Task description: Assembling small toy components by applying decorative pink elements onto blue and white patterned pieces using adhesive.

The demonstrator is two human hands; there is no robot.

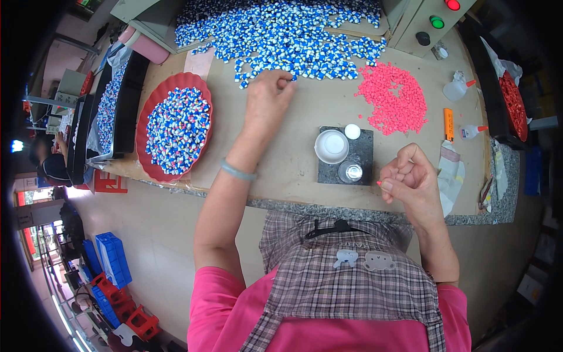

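My left hand (267, 98) reaches to the near edge of a large pile of small blue-and-white pieces (293, 41). Its thumb and forefinger are pinched together, with a bit of blue at the tips. My right hand (410, 179) is closed near the table's front edge, a tiny pink piece (379, 183) between thumb and finger. Beside it lies a dark square block (360, 154) bearing a white round dish (332, 146), a white cap (352, 131) and a small clear glass container (350, 171). Loose pink pieces (393, 97) are spread farther back.
A red scalloped bowl (142, 126) full of blue, white and pink pieces stands left. Black trays (130, 100) flank the table. At right are a squeeze bottle (455, 89), a smaller red-tipped bottle (471, 132), an orange-handled tool (448, 123) and a cloth (450, 176). Another person (54, 164) is far left.
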